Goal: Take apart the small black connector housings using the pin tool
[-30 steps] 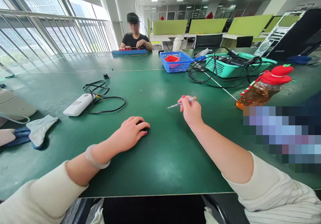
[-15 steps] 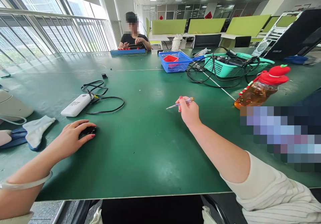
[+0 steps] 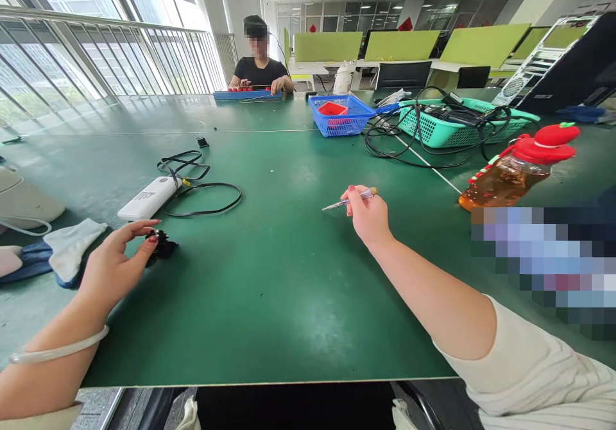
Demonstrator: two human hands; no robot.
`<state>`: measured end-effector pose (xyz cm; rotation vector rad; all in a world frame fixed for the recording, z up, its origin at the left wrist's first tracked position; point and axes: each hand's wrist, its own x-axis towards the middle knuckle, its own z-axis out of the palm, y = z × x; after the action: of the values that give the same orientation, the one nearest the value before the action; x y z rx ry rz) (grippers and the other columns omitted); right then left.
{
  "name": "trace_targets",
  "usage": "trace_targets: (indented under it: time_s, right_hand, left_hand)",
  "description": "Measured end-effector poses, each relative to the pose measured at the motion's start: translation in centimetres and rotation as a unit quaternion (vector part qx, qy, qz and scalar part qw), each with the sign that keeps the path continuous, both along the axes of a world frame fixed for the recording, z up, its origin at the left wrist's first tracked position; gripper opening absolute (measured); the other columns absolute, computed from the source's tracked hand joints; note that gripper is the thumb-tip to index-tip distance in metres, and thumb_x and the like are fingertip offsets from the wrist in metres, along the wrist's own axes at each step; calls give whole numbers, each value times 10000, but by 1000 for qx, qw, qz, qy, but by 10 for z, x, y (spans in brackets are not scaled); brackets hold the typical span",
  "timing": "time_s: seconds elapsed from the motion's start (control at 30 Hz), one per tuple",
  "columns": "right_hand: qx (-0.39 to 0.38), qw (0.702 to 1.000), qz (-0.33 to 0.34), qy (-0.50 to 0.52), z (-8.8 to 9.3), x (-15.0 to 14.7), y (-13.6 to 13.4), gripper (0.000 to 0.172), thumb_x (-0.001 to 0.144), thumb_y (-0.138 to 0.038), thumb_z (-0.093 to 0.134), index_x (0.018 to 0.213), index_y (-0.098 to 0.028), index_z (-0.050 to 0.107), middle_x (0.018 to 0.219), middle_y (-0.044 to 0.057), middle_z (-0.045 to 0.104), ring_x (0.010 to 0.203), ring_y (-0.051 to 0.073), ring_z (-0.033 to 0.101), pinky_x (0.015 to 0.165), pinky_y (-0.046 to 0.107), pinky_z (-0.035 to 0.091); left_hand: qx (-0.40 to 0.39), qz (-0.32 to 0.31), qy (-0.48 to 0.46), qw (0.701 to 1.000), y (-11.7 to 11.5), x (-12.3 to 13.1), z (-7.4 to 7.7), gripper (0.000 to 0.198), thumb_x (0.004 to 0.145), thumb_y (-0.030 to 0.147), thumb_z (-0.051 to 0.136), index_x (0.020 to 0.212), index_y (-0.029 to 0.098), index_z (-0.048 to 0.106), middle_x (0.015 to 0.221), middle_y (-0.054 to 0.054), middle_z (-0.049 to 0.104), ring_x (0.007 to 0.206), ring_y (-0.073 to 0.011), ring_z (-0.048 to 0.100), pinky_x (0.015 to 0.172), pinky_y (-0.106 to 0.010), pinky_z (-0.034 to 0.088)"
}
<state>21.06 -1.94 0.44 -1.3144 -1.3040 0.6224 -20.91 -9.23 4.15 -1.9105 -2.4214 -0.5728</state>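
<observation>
My left hand [image 3: 118,260] is over the left part of the table, its thumb and index finger closed on the near-left edge of a small black part [image 3: 164,248] with an uneven, knobbly outline. I cannot make out what kind of part it is. Around the middle of the table, my right hand [image 3: 368,215] holds a small screwdriver [image 3: 344,203] with a clear handle and a brownish end. Its thin metal blade points left, apart from the black part.
Beyond my left hand lie a white power bank [image 3: 150,197] and a looped black cable [image 3: 206,212]. Gloves [image 3: 74,247] lie farther left. A blue basket [image 3: 342,125], a teal basket [image 3: 433,128] with cables and a red-lidded bottle [image 3: 510,176] stand right. A person [image 3: 260,67] sits opposite.
My left hand has drawn back leftward and its grip has shifted, so more of the black part shows. My right hand keeps the screwdriver almost in place. The view has shifted slightly.
</observation>
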Motion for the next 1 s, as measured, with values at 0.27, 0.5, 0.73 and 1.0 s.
trace_targets:
  time_s: [0.27,0.5,0.73,1.0]
  right_hand:
    - [-1,1000,3,0,-1,0,0,443,870,-621,511,669,-236,593,508,-25,488,510,152,493,529,287,394]
    - [-7,1000,6,0,-2,-1,0,443,872,-620,517,673,-233,598,514,-25,486,509,150,488,523,288,393]
    - [-7,1000,9,-3,-1,-1,0,430,877,-600,514,671,-231,595,512,-24,487,506,147,482,522,287,394]
    - [-5,1000,12,-11,-3,1,1,446,878,-612,509,673,-227,603,512,-25,495,507,146,496,525,286,397]
  left_hand:
    - [26,8,-72,997,-2,-15,-1,412,832,489,443,1095,274,677,1026,11,713,973,-237,643,872,-346,508]
    - [-5,-28,-56,998,-1,-14,-4,406,816,481,437,1075,295,688,1097,25,712,1003,-222,644,932,-325,495]
    - [-17,-43,5,999,-2,-29,-11,407,854,493,443,1167,349,659,1215,31,658,936,-204,622,804,-296,512]
    - [17,-76,5,997,0,-41,-19,464,848,544,426,1121,308,718,1154,-18,689,1117,-248,622,918,-352,518]
